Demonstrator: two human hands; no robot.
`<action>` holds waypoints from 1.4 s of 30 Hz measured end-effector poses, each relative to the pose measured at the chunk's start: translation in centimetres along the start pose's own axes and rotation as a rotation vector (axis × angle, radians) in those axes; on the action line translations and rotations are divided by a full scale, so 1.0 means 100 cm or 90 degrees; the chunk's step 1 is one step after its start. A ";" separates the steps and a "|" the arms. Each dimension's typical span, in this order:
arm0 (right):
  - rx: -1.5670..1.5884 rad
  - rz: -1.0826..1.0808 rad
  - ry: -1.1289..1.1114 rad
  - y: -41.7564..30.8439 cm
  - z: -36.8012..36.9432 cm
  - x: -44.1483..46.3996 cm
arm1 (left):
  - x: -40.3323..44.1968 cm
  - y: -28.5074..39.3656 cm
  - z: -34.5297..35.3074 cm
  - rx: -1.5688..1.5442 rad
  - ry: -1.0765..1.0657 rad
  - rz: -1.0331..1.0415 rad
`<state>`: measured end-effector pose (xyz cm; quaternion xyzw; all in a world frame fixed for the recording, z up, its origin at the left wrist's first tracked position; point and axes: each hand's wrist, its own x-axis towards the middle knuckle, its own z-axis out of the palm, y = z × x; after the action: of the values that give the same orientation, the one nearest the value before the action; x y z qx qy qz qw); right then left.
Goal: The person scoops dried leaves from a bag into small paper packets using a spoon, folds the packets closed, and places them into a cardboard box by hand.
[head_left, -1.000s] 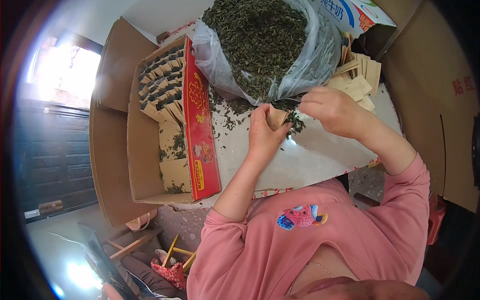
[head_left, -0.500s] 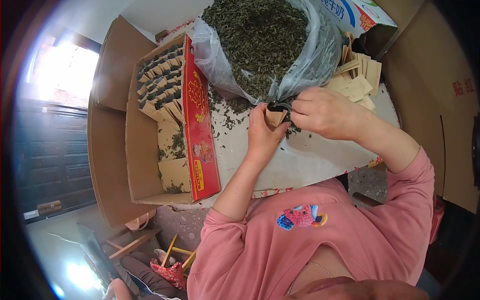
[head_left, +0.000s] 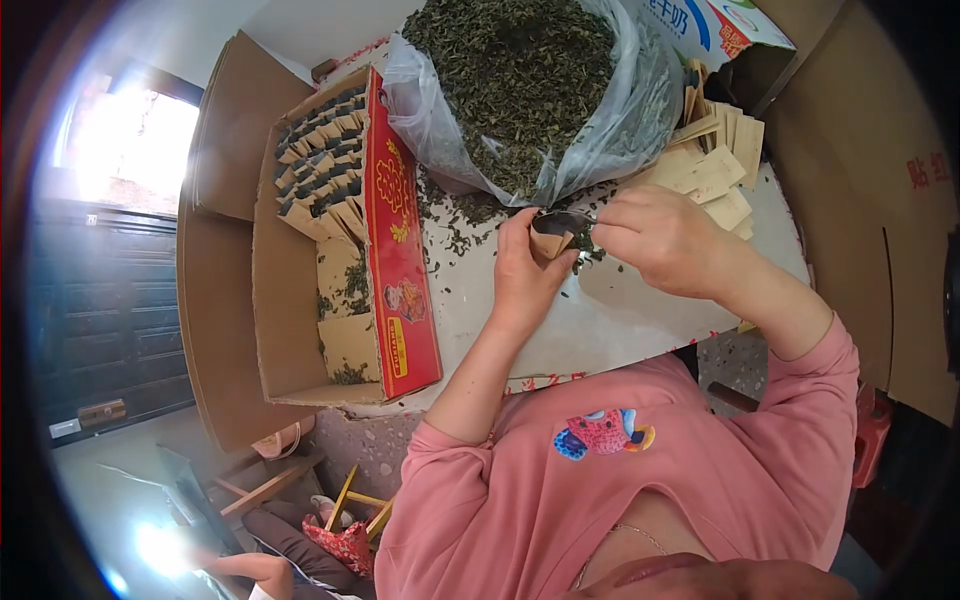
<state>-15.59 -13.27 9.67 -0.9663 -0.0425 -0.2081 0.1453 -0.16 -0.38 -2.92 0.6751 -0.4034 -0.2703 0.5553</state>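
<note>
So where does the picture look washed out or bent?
All in the head view: the bright opening at upper left is mostly blown out to white; another glare spot flares at lower left; the cardboard flap bows outward; the corners go black; the left hand looks reasonably clear.

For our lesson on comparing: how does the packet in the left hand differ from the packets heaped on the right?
The held packet is gripped by the left hand; the heaped packets lie loose in a pile. The held packet has a spoon-like tool at its mouth; the heaped packets have none. Both are tan and look papery.
</note>
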 end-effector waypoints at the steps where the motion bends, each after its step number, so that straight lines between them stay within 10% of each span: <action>1: 0.001 -0.001 0.001 -0.001 0.000 -0.001 | -0.001 -0.001 0.001 0.002 0.004 0.018; 19: 0.176 0.284 0.242 -0.026 -0.010 -0.035 | -0.010 0.046 -0.020 0.012 -0.047 -0.028; 29: 0.443 0.457 0.270 -0.015 0.022 -0.077 | 0.005 0.160 -0.171 0.152 0.144 0.007; 36: 0.477 0.534 0.209 -0.021 0.044 -0.092 | 0.049 0.045 -0.270 0.355 0.171 -0.265; 42: 0.481 0.575 0.197 -0.026 0.062 -0.103 | 0.074 -0.056 -0.316 0.326 0.131 -0.233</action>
<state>-22.90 -9.15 0.67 -0.7287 0.3224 -0.2346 0.5568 30.84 10.53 -0.23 0.8778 -0.2720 -0.1860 0.3477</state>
